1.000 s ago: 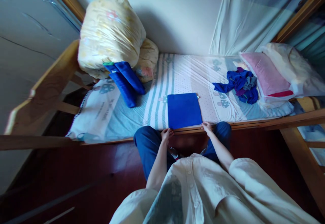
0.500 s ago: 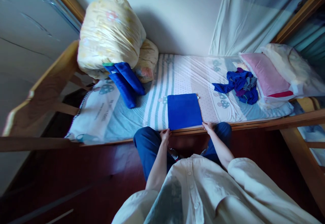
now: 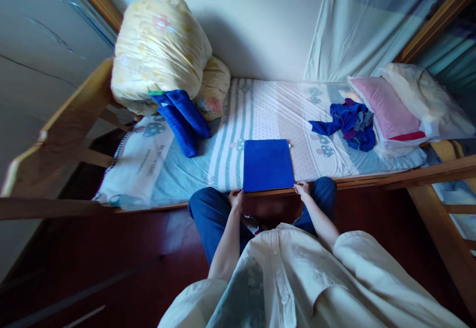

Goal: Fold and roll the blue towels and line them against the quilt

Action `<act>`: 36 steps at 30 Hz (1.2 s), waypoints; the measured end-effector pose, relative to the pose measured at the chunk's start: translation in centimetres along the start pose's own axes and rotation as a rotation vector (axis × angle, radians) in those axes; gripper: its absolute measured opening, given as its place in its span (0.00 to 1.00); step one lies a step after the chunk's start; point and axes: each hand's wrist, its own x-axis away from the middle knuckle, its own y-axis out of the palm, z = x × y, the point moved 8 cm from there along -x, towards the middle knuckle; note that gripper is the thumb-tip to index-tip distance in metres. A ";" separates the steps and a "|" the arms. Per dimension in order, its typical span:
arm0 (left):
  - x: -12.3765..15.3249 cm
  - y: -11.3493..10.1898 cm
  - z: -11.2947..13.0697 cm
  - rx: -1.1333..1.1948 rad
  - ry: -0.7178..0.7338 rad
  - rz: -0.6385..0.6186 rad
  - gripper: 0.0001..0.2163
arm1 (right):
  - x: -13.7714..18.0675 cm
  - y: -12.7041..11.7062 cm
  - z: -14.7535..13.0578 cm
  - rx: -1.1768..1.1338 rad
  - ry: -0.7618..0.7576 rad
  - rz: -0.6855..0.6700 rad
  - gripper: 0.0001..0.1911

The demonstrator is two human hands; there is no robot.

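Note:
A folded blue cloth (image 3: 267, 165) lies flat as a neat square on the striped sheet, at the near edge of the bed (image 3: 238, 119). My left hand (image 3: 236, 199) rests on the wooden bed rail just beside the cloth's near-left corner, fingers loosely bent and holding nothing. My right hand (image 3: 302, 188) is at the near-right corner, fingertips pressed together on the cloth's edge. Both forearms reach forward from my white shirt, and my knees in blue trousers are against the rail.
A second folded blue cloth (image 3: 182, 119) leans on a rolled yellow quilt (image 3: 159, 50) at the left. A crumpled blue garment (image 3: 349, 124) lies by a pink pillow (image 3: 386, 107) at the right. Wooden bed frame (image 3: 55, 134), dark red floor (image 3: 111, 268).
My left hand has slid a little left, off the cloth's near-left corner. The right hand stays at the other corner. The view has shifted slightly.

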 end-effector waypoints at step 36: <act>-4.5 4.7 5.7 -0.557 0.377 -0.278 0.12 | -4.3 4.3 -7.4 0.373 -0.474 -0.066 0.09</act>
